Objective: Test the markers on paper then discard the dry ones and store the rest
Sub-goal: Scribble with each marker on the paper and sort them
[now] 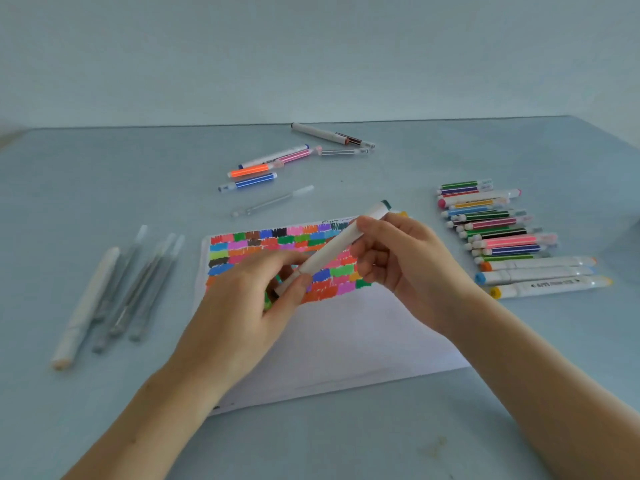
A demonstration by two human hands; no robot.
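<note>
White plastic marker [332, 249] sits between both hands above the paper [346, 327], its long axis running on a slant from low and near on the left to high and far on the right. The dark green cap end points up and away, past the right hand [401, 258]; the lower end is buried in the left hand [252, 289]. The right hand wraps its fingers and thumb round the upper half of the barrel, just below the green end. The left hand pinches the lower end between thumb and curled fingers, and a bit of green shows under its palm, though I cannot tell whether that is a loose cap or ink on the page.

Both hands are on the marker, so neither has to reach. What matters for the next move is that slanted axis: a cap would come off or go on by pulling or pushing along that line, with the left hand working the low end while the right steadies the barrel.

Coloured scribble patches [277, 251] fill the far part of the paper. A row of markers [502, 233] lies to the right, a looser group [263, 168] lies at the far centre, and pale grey pens [131, 289] lie to the left, all on the blue-grey table [346, 445].
</note>
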